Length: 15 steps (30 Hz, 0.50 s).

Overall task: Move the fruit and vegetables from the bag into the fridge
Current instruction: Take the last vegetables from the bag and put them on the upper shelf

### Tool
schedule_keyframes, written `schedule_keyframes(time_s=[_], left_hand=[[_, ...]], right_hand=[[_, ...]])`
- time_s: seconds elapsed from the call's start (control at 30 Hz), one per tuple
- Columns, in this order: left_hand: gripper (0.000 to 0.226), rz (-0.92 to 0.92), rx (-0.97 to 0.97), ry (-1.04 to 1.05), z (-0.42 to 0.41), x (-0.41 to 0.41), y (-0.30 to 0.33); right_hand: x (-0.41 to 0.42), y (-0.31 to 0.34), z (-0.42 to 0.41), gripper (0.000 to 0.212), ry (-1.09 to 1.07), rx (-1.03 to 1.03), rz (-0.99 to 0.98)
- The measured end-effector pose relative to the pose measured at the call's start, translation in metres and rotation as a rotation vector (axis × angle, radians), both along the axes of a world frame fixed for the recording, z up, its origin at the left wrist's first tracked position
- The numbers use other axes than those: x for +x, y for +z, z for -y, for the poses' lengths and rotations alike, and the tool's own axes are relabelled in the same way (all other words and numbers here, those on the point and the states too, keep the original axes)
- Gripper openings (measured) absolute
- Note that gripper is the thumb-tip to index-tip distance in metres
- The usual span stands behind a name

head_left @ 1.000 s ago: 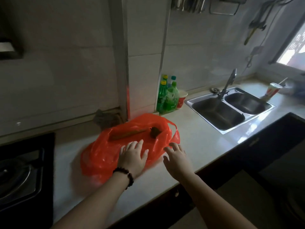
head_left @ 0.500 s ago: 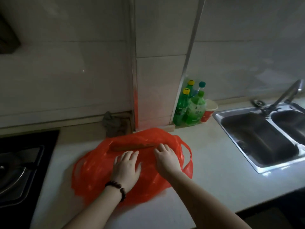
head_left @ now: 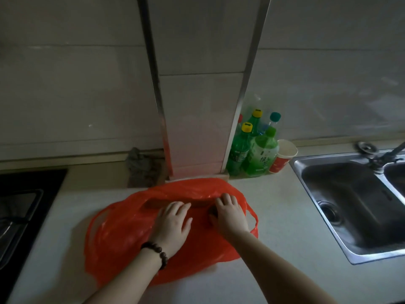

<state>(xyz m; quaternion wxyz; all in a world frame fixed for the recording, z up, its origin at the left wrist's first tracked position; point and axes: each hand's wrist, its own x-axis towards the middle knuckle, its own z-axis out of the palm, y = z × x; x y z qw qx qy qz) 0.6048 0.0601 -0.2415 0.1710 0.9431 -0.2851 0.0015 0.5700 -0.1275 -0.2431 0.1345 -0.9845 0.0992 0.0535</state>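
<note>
A red plastic bag (head_left: pixel 122 233) lies flat on the pale counter (head_left: pixel 280 249) in front of a tiled wall column. A long, dark vegetable (head_left: pixel 157 203) shows through the plastic near the bag's far edge. My left hand (head_left: pixel 172 227), with a bead bracelet at the wrist, rests palm down on the bag, fingers apart, just in front of that vegetable. My right hand (head_left: pixel 229 213) lies on the bag's right end, fingers curled over a small dark lump (head_left: pixel 212 212) under the plastic. What else the bag contains is hidden.
Several green bottles (head_left: pixel 252 150) and a red paper cup (head_left: pixel 282 156) stand against the wall behind the bag. A steel double sink (head_left: pixel 350 205) with a tap is on the right. A black gas hob (head_left: pixel 19 207) is at the left, a grey rag (head_left: pixel 140 165) behind the bag.
My right hand has moved from the counter's front edge onto the bag's right end. The view has shifted closer and leftwards, so the sink sits further right. My left hand stays on the bag.
</note>
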Motion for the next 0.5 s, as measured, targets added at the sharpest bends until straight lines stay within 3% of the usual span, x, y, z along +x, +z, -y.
schedule_keyframes(time_s=[0.23,0.37,0.5], left_hand=[[0.047,0.022,-0.017,0.008,-0.005,0.008,-0.004],[0.044,0.058,-0.052,0.016,-0.013,0.015,-0.008],[0.036,0.149,-0.058,-0.093,-0.010,0.023,-0.012]], right_hand=[[-0.007,-0.008,0.020,0.090,-0.064,0.185,-0.141],[-0.011,-0.006,0.015,0.079,-0.035,0.034,0.144],[-0.012,-0.013,0.009,0.069,0.000,0.025,0.075]])
